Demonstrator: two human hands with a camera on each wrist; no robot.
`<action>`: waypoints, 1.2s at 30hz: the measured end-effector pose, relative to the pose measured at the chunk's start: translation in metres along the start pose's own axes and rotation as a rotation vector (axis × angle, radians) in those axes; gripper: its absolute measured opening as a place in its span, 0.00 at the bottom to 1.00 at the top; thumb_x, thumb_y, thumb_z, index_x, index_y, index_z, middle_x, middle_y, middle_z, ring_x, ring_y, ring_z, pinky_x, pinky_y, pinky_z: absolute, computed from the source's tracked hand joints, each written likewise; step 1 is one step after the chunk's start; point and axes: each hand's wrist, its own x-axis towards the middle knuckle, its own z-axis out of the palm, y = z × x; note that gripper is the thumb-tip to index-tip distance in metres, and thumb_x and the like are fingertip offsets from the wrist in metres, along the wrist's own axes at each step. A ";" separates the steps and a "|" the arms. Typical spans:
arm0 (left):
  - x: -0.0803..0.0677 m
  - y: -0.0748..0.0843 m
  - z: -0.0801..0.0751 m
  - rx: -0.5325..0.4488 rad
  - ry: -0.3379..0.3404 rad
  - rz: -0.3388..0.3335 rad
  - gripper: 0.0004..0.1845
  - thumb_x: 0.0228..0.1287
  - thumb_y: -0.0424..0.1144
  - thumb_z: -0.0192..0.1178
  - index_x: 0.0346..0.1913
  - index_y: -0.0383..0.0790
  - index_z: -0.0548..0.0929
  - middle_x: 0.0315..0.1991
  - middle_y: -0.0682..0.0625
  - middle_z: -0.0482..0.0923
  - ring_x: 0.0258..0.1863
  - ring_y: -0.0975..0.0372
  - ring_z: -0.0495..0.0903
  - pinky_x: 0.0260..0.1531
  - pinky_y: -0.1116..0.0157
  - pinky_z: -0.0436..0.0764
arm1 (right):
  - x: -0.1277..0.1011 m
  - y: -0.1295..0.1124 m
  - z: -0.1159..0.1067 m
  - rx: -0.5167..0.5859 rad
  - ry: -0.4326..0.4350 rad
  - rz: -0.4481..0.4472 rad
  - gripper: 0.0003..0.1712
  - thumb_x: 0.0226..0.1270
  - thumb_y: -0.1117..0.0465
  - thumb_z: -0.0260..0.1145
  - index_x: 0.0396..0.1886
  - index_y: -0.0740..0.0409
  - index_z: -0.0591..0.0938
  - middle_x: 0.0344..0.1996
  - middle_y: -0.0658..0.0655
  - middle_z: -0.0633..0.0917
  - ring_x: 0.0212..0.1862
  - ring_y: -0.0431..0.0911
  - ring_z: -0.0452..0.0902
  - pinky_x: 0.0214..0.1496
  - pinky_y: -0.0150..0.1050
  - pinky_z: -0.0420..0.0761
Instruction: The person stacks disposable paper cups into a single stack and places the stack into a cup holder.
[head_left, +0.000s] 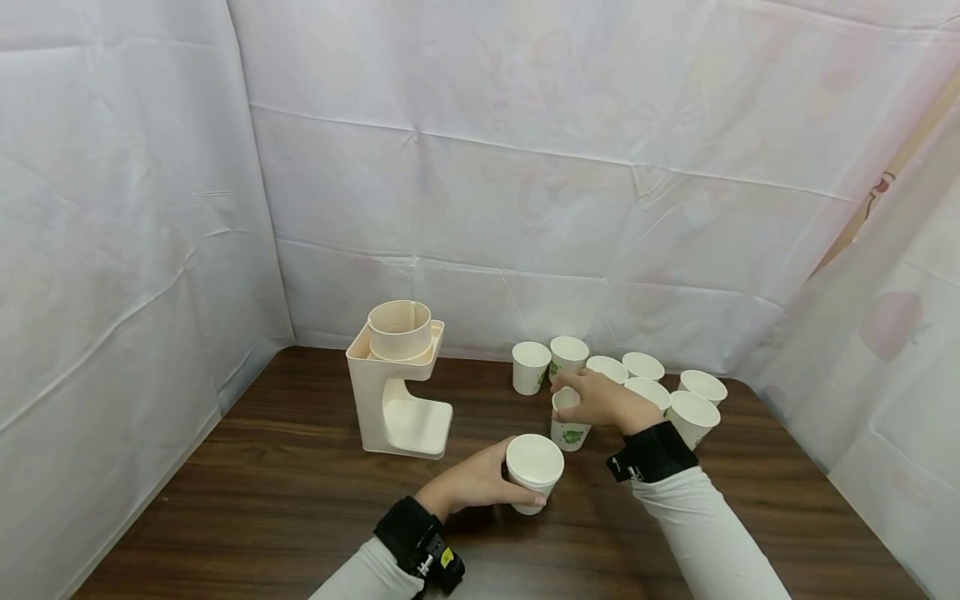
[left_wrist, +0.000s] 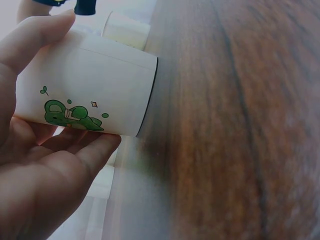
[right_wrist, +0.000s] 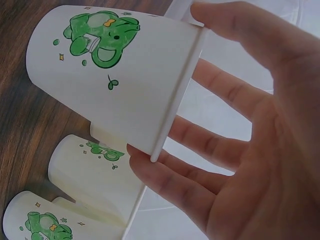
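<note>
My left hand (head_left: 480, 482) is wrapped around a white paper cup (head_left: 534, 463) near the front middle of the table. In the left wrist view that paper cup (left_wrist: 100, 75) shows a green cartoon animal, with the thumb on one side and fingers on the other. My right hand (head_left: 606, 402) grips another paper cup (head_left: 572, 437) by its rim, farther back and to the right. In the right wrist view this cup (right_wrist: 120, 75) has a green cartoon print; the thumb and fingertips are at its rim. Whether its base touches the table cannot be told.
A cream plastic stand (head_left: 371, 408) with a round holder (head_left: 401, 343) on top is at the left. Two paper cups, one on the left (head_left: 531, 371) and one beside it (head_left: 567, 353), are by the back curtain (head_left: 487, 208). Several more cups (head_left: 693, 412) stand grouped behind my right hand.
</note>
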 end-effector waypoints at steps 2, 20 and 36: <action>0.000 0.000 0.000 -0.002 0.000 0.001 0.38 0.55 0.34 0.75 0.68 0.45 0.70 0.53 0.56 0.79 0.55 0.63 0.77 0.58 0.59 0.72 | -0.001 -0.001 -0.001 -0.001 -0.005 0.002 0.23 0.59 0.52 0.74 0.52 0.54 0.82 0.47 0.62 0.79 0.46 0.54 0.76 0.46 0.51 0.78; 0.001 -0.001 0.001 0.014 0.012 0.012 0.38 0.54 0.34 0.76 0.67 0.45 0.71 0.52 0.56 0.79 0.54 0.64 0.77 0.57 0.61 0.72 | -0.016 -0.011 -0.021 -0.044 0.002 0.006 0.24 0.62 0.51 0.69 0.56 0.54 0.80 0.50 0.66 0.76 0.47 0.55 0.76 0.50 0.52 0.77; 0.001 -0.001 0.000 0.023 0.017 0.002 0.38 0.53 0.35 0.76 0.67 0.46 0.71 0.52 0.57 0.80 0.54 0.64 0.77 0.57 0.60 0.72 | -0.035 -0.042 -0.041 -0.117 0.049 -0.069 0.22 0.67 0.53 0.66 0.58 0.53 0.79 0.56 0.67 0.76 0.52 0.60 0.76 0.48 0.55 0.77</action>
